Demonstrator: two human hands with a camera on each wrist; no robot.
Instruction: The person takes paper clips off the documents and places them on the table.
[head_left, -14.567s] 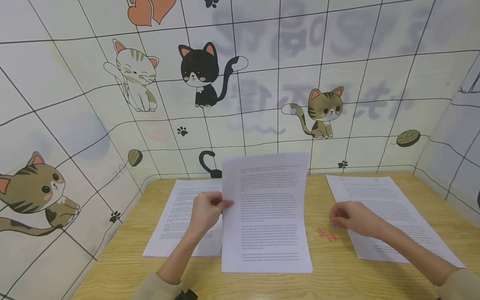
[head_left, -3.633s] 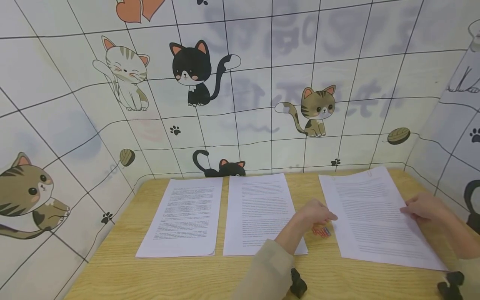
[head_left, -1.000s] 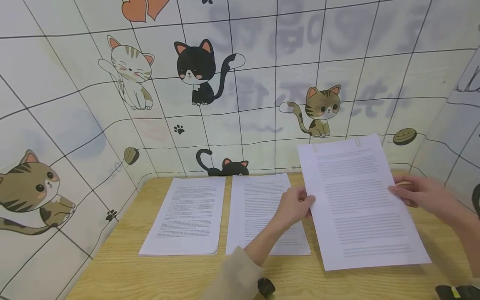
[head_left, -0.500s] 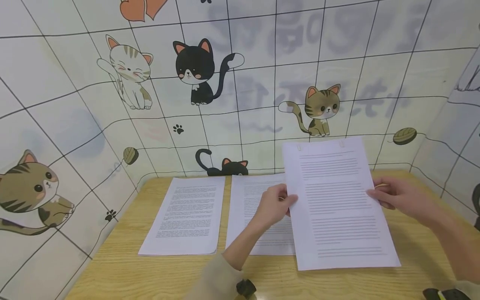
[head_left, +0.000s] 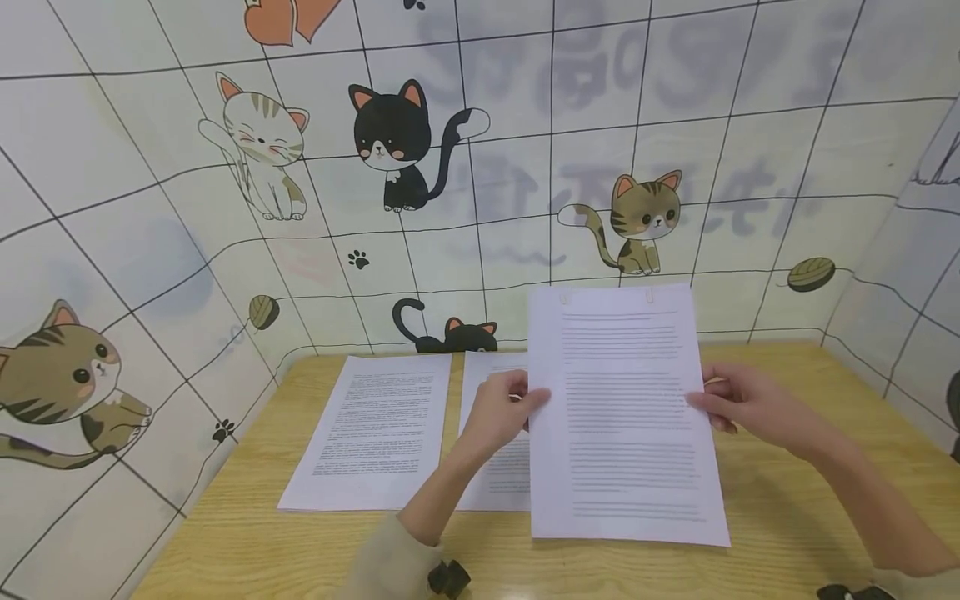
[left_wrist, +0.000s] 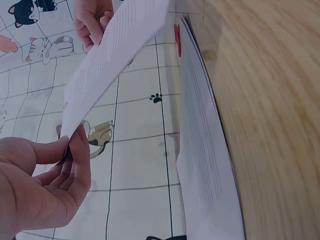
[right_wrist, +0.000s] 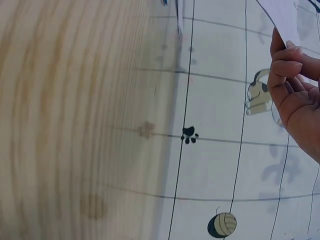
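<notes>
Both hands hold up a printed paper document [head_left: 626,417], nearly upright above the table, with two pale paper clips [head_left: 649,296] on its top edge. My left hand [head_left: 501,408] pinches its left edge, thumb in front. On the opposite edge, my right hand [head_left: 750,408] pinches it at about the same height. Behind the document, a second printed stack [head_left: 495,475] lies partly covered from view on the table. A third stack [head_left: 375,433] lies flat at the left. Red paper clips [left_wrist: 177,40] show past the end of a stack in the left wrist view; the document hides them in the head view.
The wooden table [head_left: 247,550] meets a wall [head_left: 517,250] printed with cartoon cats and grid lines at its back edge. A dark device [head_left: 448,577] is worn at the left wrist, and another [head_left: 851,592] at the right.
The clipped document lay on the table at the right, was gripped by both edges, lifted and carried left, now overlapping the middle stack. Earlier, the left hand held a sheet upright at the middle.
</notes>
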